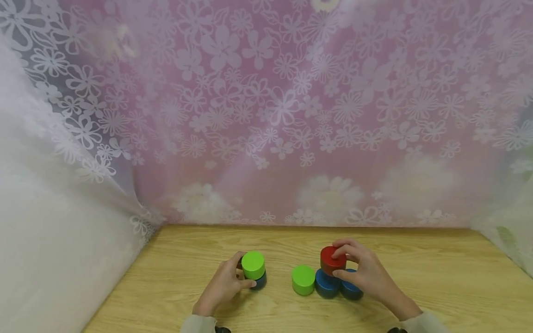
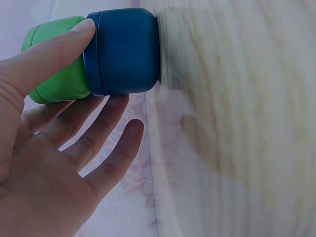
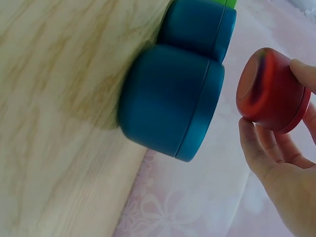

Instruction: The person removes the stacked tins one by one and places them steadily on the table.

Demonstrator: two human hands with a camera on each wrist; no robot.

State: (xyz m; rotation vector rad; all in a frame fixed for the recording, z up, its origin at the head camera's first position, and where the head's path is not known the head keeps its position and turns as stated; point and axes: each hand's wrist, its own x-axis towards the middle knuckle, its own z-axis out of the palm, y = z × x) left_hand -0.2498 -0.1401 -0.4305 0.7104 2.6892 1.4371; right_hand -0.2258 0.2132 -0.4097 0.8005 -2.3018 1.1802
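My left hand (image 1: pixel 225 283) grips a small stack, a green lidded tin (image 1: pixel 253 264) on top of a blue tin (image 1: pixel 261 281). In the left wrist view, the thumb lies across the green tin (image 2: pixel 64 81) with its tip at the blue tin's lid (image 2: pixel 126 52); the blue base meets the table. My right hand (image 1: pixel 370 273) pinches a red tin (image 1: pixel 331 266) by its sides, just above two blue tins. In the right wrist view, the red tin (image 3: pixel 271 91) is tilted and apart from the blue tins.
A green tin (image 1: pixel 303 280), a middle blue tin (image 1: pixel 326 284) and a right blue tin (image 1: pixel 352 291) stand side by side on the wooden table (image 1: pixel 433 277). Behind the table hangs a pink flowered curtain (image 1: pixel 266 115); white cloth (image 1: pixel 54 222) hangs at the left.
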